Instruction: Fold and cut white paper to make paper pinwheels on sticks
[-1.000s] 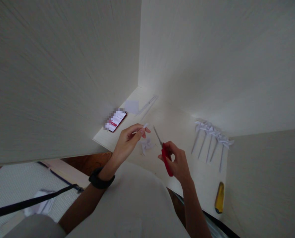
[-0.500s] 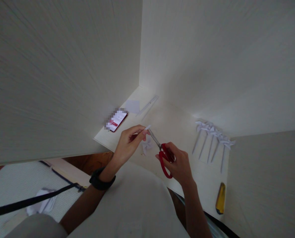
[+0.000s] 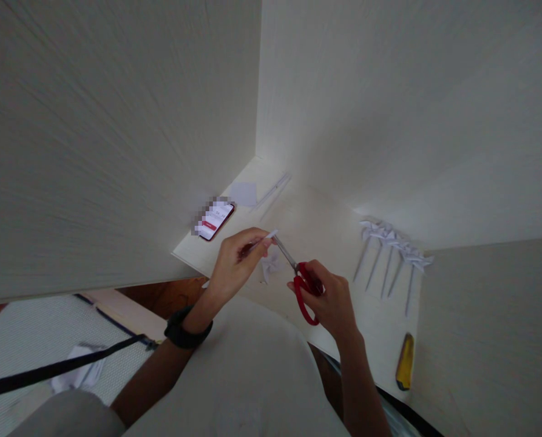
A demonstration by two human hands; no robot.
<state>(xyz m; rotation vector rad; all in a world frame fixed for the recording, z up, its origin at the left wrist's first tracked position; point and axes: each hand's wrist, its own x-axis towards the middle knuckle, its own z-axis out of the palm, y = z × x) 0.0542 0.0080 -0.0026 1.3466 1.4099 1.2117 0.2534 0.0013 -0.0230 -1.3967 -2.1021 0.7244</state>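
Scissors [image 3: 298, 276]: red handles, slim steel blades

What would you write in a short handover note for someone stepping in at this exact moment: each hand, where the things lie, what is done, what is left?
Left hand: pinches a thin rolled paper stick above the desk.
Right hand: holds red-handled scissors, blades at the stick's tip.
Done: a row of finished paper pinwheels lies at the right; one loose pinwheel head lies below the hands.
Nearby: phone, paper square, yellow cutter.
Left: likely trimming the stick and joining it to the loose head.
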